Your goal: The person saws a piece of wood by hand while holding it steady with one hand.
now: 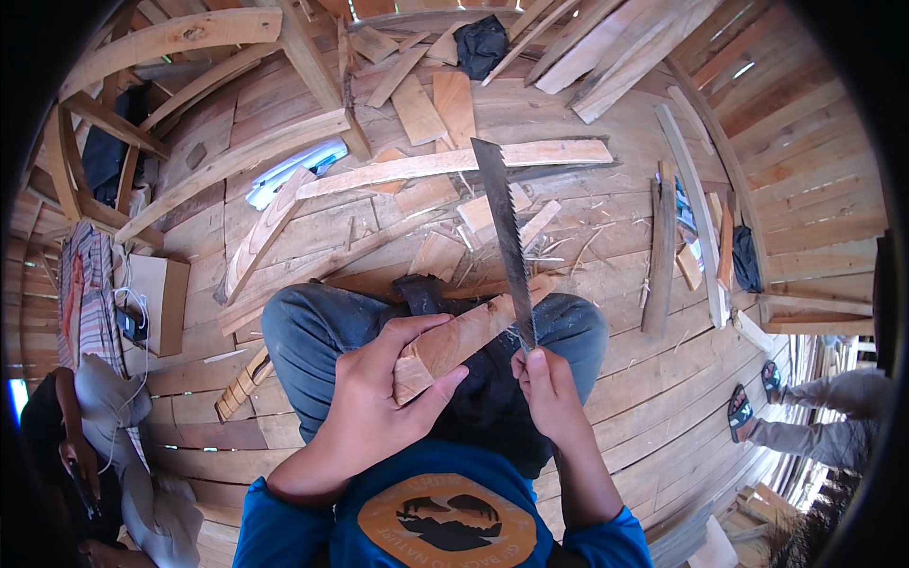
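Observation:
My left hand [383,383] is wrapped around the near end of a wooden block [459,339], its thumb along the near side. The block lies tilted above my lap, its far end pointing up and to the right. In my right hand [552,393] is a hand saw [507,227], gripped at its near end. Its dark blade points away from me, with coarse teeth on the right edge. The blade crosses in front of the block's far part; whether it touches the wood I cannot tell. My fingers hide the saw's grip.
Beyond my knees lie a long pale board [454,166], offcuts and shavings on the plank floor [625,379]. Long boards [696,218] lie at the right. A wooden frame [237,170] stands at the far left. One person sits at left [114,417]; another's sandaled feet [740,412] are at right.

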Tool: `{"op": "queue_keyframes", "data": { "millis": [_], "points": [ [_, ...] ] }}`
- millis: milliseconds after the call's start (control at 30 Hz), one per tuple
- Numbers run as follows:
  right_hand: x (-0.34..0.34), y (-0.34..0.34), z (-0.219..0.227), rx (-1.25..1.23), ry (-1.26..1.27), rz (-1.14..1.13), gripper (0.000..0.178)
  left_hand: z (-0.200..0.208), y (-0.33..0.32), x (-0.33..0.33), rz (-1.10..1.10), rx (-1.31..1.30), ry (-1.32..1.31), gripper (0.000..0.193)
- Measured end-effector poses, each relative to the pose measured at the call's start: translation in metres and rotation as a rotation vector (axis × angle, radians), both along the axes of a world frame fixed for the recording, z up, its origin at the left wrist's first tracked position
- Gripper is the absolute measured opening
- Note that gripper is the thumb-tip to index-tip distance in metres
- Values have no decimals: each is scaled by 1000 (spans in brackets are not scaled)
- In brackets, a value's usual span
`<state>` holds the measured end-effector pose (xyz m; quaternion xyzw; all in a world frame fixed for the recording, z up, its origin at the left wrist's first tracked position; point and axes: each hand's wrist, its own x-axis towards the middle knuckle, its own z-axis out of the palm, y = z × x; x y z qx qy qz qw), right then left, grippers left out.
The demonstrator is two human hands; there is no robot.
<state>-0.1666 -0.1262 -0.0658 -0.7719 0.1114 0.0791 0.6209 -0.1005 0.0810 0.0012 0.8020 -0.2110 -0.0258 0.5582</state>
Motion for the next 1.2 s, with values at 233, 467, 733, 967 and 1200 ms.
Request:
{"op": "queue_keyframes", "data": {
  "millis": [233, 467, 733, 967, 1200],
  "points": [
    [2, 10, 6, 67, 14, 58, 56, 26, 25, -4, 106, 56, -121, 45],
    [8, 18, 21, 137, -26, 176, 55, 61, 34, -18, 131, 280, -332, 48],
    [17, 32, 21, 194, -20, 307, 57, 56, 36, -24, 194, 294, -232, 54],
    [16, 35, 52, 194, -62, 347, 51, 67, 28, -19, 156, 477, -340, 52],
    [5, 22, -21, -21, 111, 148, 56, 73, 25, -34, 196, 665, -326, 49]
  ]
}}
